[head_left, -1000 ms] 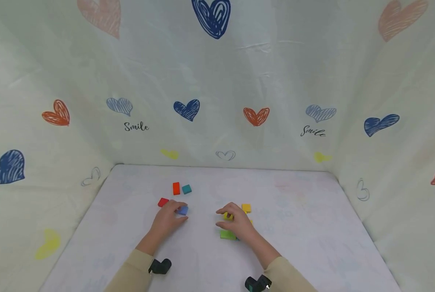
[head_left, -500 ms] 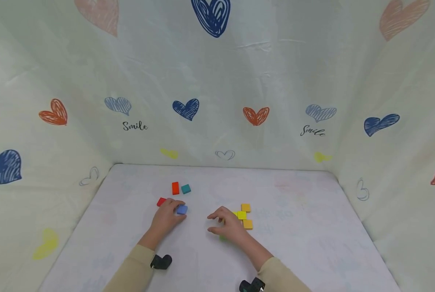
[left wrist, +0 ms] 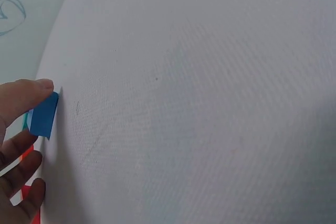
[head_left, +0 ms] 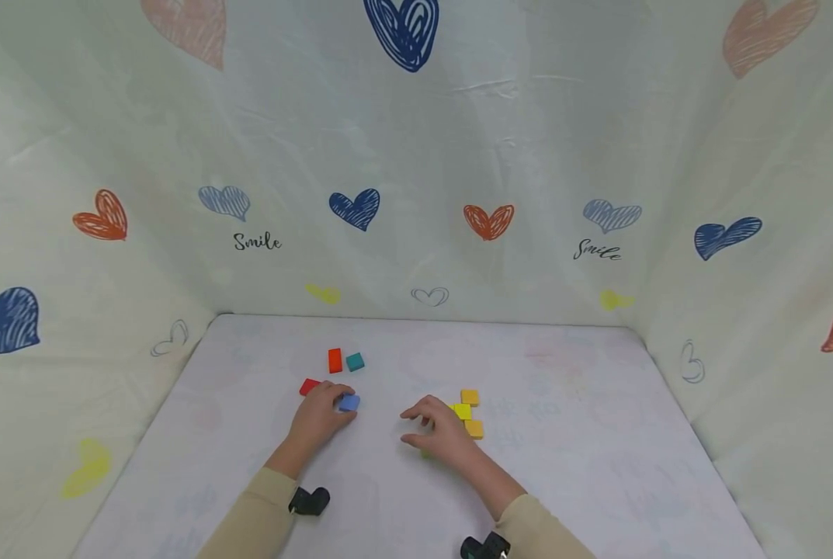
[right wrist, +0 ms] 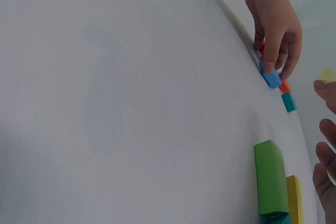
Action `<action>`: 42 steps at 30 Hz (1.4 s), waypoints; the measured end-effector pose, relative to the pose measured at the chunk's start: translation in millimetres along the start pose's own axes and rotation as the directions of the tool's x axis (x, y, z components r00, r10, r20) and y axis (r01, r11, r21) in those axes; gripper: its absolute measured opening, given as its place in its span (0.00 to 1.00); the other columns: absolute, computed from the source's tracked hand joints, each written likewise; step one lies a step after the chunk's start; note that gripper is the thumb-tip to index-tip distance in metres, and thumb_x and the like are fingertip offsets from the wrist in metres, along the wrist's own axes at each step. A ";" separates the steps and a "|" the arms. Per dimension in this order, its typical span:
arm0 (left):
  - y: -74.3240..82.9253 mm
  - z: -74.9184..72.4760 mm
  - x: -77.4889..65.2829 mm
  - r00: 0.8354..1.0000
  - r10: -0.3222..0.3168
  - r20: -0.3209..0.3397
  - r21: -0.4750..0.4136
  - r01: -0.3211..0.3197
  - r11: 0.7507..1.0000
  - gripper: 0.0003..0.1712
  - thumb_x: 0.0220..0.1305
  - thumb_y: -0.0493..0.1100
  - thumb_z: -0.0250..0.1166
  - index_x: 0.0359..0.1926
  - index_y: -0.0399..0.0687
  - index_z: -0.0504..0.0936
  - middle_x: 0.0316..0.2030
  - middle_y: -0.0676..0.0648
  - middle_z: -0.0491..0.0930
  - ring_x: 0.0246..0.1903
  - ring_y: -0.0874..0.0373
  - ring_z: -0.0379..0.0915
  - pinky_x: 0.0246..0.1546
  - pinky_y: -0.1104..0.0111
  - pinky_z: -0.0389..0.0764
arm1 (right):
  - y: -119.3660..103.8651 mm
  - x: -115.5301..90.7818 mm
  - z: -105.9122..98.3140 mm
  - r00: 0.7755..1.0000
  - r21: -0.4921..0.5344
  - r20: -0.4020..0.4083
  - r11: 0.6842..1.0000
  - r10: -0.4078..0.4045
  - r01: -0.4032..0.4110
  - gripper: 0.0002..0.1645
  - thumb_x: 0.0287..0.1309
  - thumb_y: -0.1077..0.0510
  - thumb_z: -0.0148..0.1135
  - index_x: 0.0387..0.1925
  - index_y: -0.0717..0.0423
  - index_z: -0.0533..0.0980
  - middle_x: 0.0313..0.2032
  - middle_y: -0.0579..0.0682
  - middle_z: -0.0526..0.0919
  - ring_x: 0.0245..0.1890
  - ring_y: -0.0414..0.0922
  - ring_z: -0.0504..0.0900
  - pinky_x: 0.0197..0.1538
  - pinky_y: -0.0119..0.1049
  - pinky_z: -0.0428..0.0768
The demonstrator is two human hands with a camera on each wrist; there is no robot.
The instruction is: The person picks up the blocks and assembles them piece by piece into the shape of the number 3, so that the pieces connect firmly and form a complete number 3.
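Observation:
My left hand (head_left: 318, 411) pinches a blue block (head_left: 349, 403) between thumb and fingers, low at the table. In the left wrist view the thumb lies on one end of that block (left wrist: 44, 115). A red block (head_left: 309, 386) sits just behind the same hand. Over on the right, my right hand (head_left: 444, 431) hovers with bent, parted fingers and nothing between them. Close to it are a yellow block (head_left: 462, 411) and a green block (right wrist: 271, 179); the hand mostly hides the green one in the head view.
Farther back stand an orange-red block (head_left: 335, 360) and a teal block (head_left: 355, 362). Two orange-yellow blocks (head_left: 470, 397) (head_left: 474, 429) flank the yellow one. A teal piece (right wrist: 280, 219) touches the green block's end. Heart-printed cloth (head_left: 416, 155) hangs behind the white table (head_left: 563, 481).
My right hand has shifted left, uncovering more of the yellow blocks and covering the green one, then moved slightly back right. The left hand has stayed almost still at the blue block.

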State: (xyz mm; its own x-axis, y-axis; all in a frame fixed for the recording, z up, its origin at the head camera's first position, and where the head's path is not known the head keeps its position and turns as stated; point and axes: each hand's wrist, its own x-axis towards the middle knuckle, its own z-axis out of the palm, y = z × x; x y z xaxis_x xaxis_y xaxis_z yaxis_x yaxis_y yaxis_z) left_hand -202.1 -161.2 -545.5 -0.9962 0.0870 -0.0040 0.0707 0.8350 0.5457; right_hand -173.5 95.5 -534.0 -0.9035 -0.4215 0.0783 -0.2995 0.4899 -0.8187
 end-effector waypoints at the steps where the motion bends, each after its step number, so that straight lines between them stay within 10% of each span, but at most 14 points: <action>1: 0.9 0.4 -0.2 1.000 0.004 0.002 0.001 -0.004 1.000 0.21 0.52 0.43 0.75 0.48 0.48 0.83 0.44 0.44 0.77 0.43 0.49 0.74 0.45 0.56 0.80 | 0.7 -0.7 -1.3 1.000 0.002 -0.007 1.000 0.002 -0.002 0.19 0.53 0.55 0.74 0.47 0.53 0.83 0.41 0.49 0.79 0.38 0.45 0.74 0.40 0.31 0.75; 42: 63.7 39.3 -25.3 0.966 0.198 0.169 0.027 -0.205 0.978 0.20 0.51 0.45 0.76 0.47 0.53 0.84 0.39 0.54 0.75 0.43 0.56 0.71 0.45 0.62 0.79 | 44.7 -46.4 -33.7 0.938 0.101 -0.290 0.980 0.192 -0.169 0.16 0.49 0.59 0.75 0.42 0.52 0.84 0.38 0.43 0.76 0.36 0.44 0.72 0.39 0.32 0.73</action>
State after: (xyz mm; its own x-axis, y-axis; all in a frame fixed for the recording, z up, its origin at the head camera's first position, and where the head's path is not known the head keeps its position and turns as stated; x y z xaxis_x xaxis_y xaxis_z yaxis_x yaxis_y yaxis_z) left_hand -170.4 -89.0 -543.6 -0.9393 0.3410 -0.0377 0.2749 0.8140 0.5117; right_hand -155.3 162.6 -555.0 -0.9935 -0.0802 0.0812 -0.1097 0.4745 -0.8734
